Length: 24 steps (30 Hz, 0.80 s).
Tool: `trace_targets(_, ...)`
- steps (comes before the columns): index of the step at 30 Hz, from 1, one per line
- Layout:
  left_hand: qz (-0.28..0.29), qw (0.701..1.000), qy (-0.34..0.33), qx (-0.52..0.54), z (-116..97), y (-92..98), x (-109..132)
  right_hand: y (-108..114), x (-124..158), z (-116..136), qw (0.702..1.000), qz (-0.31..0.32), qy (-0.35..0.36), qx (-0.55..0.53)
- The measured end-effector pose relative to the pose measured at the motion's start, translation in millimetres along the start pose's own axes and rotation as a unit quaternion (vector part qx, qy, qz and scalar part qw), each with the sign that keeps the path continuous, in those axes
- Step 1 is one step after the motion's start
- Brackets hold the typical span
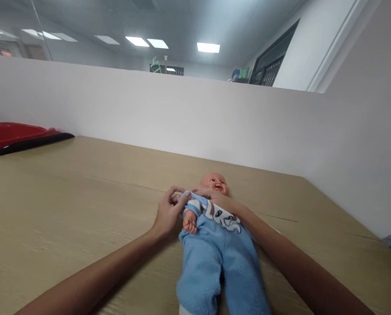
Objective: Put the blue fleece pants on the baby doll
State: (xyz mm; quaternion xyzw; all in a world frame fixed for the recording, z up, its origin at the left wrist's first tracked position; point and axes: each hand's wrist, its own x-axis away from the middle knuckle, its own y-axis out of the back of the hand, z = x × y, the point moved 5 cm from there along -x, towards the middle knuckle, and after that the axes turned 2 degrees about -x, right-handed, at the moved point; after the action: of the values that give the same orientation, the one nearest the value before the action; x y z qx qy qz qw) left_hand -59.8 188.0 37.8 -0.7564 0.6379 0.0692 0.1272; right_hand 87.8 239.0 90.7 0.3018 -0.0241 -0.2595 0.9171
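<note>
A baby doll [213,180] lies on its back on the wooden table, its head away from me. It wears fuzzy blue pants [204,262] and a white and blue shirt [226,219] with an animal face on the front. My left hand [169,210] pinches the shirt's blue edge by the doll's shoulder, thumb on top. Across the doll's upper chest reaches my right hand [211,195], its fingers at the same cloth, partly hidden. Below my left hand, the doll's bare hand [190,222] sticks out of a sleeve.
The wooden table [84,210] meets a white wall [182,118] with a window above. A red plastic object [15,131] with a black edge [34,142] is at the far left. A small white item [274,229] shows beside my right forearm.
</note>
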Motion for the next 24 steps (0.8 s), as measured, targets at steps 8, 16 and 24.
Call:
trace_targets(8, 0.128, 0.979, 0.021, -0.155, 4, 13.0, -28, 10, -8, -8, 0.975, -0.111, -0.147, 0.129)
trace_targets(16, 0.314, 0.888, 0.212, -0.262, -7, 23.1, -20, -7, -12, 10, 0.931, -0.147, -0.156, 0.296)
trace_targets(24, 0.347, 0.816, 0.109, -0.45, -22, 25.6, -13, -33, -42, 17, 0.929, 0.009, -0.077, 0.363)
